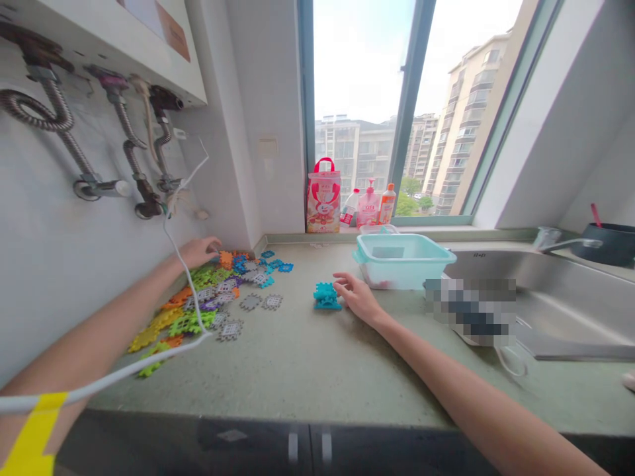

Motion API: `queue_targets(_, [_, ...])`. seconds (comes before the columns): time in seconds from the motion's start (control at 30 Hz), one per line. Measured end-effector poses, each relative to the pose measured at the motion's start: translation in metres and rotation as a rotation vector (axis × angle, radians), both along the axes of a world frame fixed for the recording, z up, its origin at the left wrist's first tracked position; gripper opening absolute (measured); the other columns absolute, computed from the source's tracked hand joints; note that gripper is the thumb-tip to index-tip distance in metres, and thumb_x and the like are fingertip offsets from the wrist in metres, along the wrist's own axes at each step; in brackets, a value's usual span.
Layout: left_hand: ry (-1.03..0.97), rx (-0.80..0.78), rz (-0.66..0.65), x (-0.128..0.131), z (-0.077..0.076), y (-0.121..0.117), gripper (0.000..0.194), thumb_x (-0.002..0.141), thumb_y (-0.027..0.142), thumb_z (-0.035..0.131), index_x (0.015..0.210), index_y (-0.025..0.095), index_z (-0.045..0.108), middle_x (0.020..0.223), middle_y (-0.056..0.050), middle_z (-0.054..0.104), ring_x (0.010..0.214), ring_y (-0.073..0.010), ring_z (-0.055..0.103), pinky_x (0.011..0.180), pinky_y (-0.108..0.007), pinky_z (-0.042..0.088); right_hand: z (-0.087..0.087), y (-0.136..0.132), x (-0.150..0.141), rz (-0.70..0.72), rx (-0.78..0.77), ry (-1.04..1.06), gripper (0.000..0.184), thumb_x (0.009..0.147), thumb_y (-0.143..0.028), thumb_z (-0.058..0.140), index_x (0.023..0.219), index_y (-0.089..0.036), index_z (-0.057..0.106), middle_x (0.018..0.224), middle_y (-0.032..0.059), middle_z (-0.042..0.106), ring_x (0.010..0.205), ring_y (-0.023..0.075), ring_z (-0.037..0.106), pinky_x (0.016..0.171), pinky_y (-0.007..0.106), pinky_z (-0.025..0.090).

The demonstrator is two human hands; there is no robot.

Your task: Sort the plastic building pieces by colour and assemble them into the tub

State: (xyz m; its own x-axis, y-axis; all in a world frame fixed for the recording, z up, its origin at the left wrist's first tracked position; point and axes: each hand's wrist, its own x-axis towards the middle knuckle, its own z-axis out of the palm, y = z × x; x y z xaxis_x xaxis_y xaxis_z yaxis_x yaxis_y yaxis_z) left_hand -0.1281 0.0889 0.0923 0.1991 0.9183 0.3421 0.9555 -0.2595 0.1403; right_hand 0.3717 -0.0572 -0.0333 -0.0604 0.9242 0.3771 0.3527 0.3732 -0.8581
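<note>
The right grip [360,299] is loosely open, its fingers curved and apart, with the fingertips at the right edge of a turquoise stack of interlocking plastic tiles [326,297]; whether they press on it cannot be told. This stack stands on the worktop [278,370] just left of the right grip.

The left grip [197,252] is bent at the far end of a multicoloured pile of interlocking tiles [206,291], its fingertips beside an orange tile [226,259]; whether it pinches anything cannot be seen. From there the pile spreads rightward and back alongside the left forearm, in green, yellow, purple, grey and blue. Two grey tiles [261,302] lie apart from it, between the two grips.

Beyond the right grip and slightly to its right sits a turquoise plastic basin [404,261]. Farther right of that grip is a stainless-steel sink [560,297].
</note>
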Motion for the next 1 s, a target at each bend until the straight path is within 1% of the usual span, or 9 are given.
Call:
queue_targets(0.17, [-0.236,0.143,-0.058,0.030,0.023,-0.019,0.048,0.080,0.045,0.075,0.120,0.019,0.070,0.096,-0.004,0.077,0.089,-0.0233,0.071,0.081,-0.030,0.052,0.005,-0.003,0.001,-0.023,0.065,-0.027,0.038,0.093,-0.041,0.062,0.123,-0.020,0.068,0.105,0.0090,0.077,0.084,0.0202,0.073,0.071,0.031,0.058])
queue_targets(0.37, [-0.453,0.244,-0.338,0.129,0.032,-0.079,0.051,0.086,0.062,0.070,0.111,0.018,0.075,0.107,-0.008,0.078,0.096,-0.0237,0.071,0.089,-0.034,0.057,0.018,-0.012,-0.001,-0.084,0.167,-0.020,0.039,0.095,-0.044,0.060,0.124,-0.020,0.068,0.108,0.0106,0.077,0.092,0.0222,0.072,0.076,0.032,0.056])
queue_targets(0.43, [-0.420,0.313,-0.438,0.164,0.025,-0.102,0.043,0.092,0.061,0.067,0.104,0.020,0.076,0.103,-0.007,0.078,0.094,-0.0231,0.071,0.091,-0.036,0.058,0.024,-0.018,-0.003,-0.076,0.226,-0.006,0.040,0.097,-0.046,0.058,0.126,-0.021,0.067,0.112,0.0107,0.076,0.098,0.0224,0.072,0.081,0.033,0.056])
queue_targets(0.5, [-0.336,0.371,-0.660,0.193,0.012,-0.121,0.030,0.099,0.050,0.065,0.102,0.022,0.076,0.104,-0.007,0.078,0.095,-0.0215,0.071,0.092,-0.035,0.057,0.030,-0.024,-0.005,-0.046,0.283,0.011,0.042,0.100,-0.049,0.056,0.131,-0.022,0.065,0.119,0.0112,0.075,0.102,0.0221,0.071,0.085,0.033,0.056])
queue_targets(0.57, [-0.241,0.489,-0.945,0.216,-0.008,-0.135,0.014,0.102,0.033,0.065,0.102,0.023,0.075,0.100,-0.006,0.079,0.093,-0.0192,0.072,0.090,-0.034,0.056,0.034,-0.028,-0.006,0.016,0.311,0.037,0.047,0.102,-0.052,0.054,0.138,-0.023,0.062,0.125,0.0118,0.074,0.099,0.0209,0.071,0.081,0.032,0.057])
queue_targets(0.67, [-0.138,0.601,-1.160,0.234,-0.041,-0.148,0.013,0.100,0.015,0.066,0.110,0.022,0.071,0.102,-0.004,0.079,0.091,-0.0173,0.072,0.086,-0.033,0.054,0.034,-0.032,-0.006,0.142,0.299,-0.003,0.046,0.101,-0.052,0.058,0.134,-0.022,0.067,0.117,0.0102,0.076,0.087,0.0186,0.071,0.071,0.029,0.056])
queue_targets(0.73, [-0.065,0.587,-1.231,0.236,-0.057,-0.152,0.016,0.101,0.012,0.063,0.113,0.022,0.068,0.101,-0.004,0.079,0.089,-0.0173,0.072,0.083,-0.033,0.053,0.032,-0.033,-0.007,0.216,0.286,-0.113,0.039,0.097,-0.049,0.065,0.123,-0.020,0.073,0.102,0.0075,0.078,0.079,0.0173,0.069,0.065,0.026,0.053])
queue_targets(0.83, [-0.007,0.534,-1.266,0.229,-0.066,-0.154,0.013,0.100,0.016,0.064,0.112,0.022,0.068,0.097,-0.004,0.079,0.087,-0.0179,0.072,0.080,-0.034,0.052,0.029,-0.037,-0.008,0.281,0.256,-0.268,0.033,0.092,-0.041,0.072,0.117,-0.020,0.075,0.090,0.0040,0.078,0.067,0.0139,0.064,0.060,0.024,0.049])
queue_targets(1.0, [-0.081,0.369,-1.172,0.219,-0.067,-0.148,0.037,0.089,0.049,0.081,0.111,0.022,0.071,0.092,-0.006,0.075,0.084,-0.0211,0.069,0.080,-0.035,0.051,0.033,-0.046,-0.009,0.401,0.157,-0.475,0.028,0.088,-0.032,0.076,0.115,-0.023,0.078,0.085,0.0009,0.078,0.063,0.0123,0.064,0.065,0.024,0.048])
